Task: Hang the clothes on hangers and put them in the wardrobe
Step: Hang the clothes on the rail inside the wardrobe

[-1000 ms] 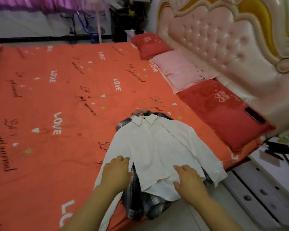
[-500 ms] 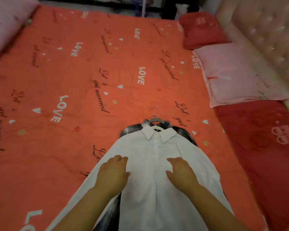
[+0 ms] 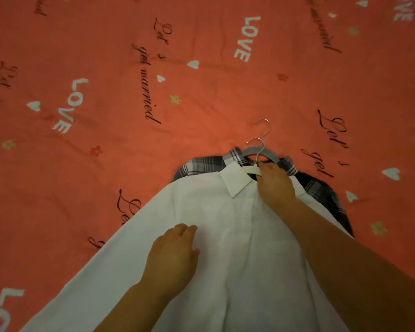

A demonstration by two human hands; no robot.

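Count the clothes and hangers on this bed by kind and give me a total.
Shirts: 2, a white shirt lying over a plaid shirt
Hangers: 2, a white hanger and a grey hanger
Total: 4

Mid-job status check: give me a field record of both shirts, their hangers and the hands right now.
surface: orange-red bedsheet printed with LOVE
top garment: white shirt, lying flat, collar away from the person
its hanger: white hanger, hook out past the collar
under it: plaid shirt on grey hanger, mostly covered
left hand: rests flat on the white shirt's front
right hand: grips the white hanger at the collar
wardrobe: not in view
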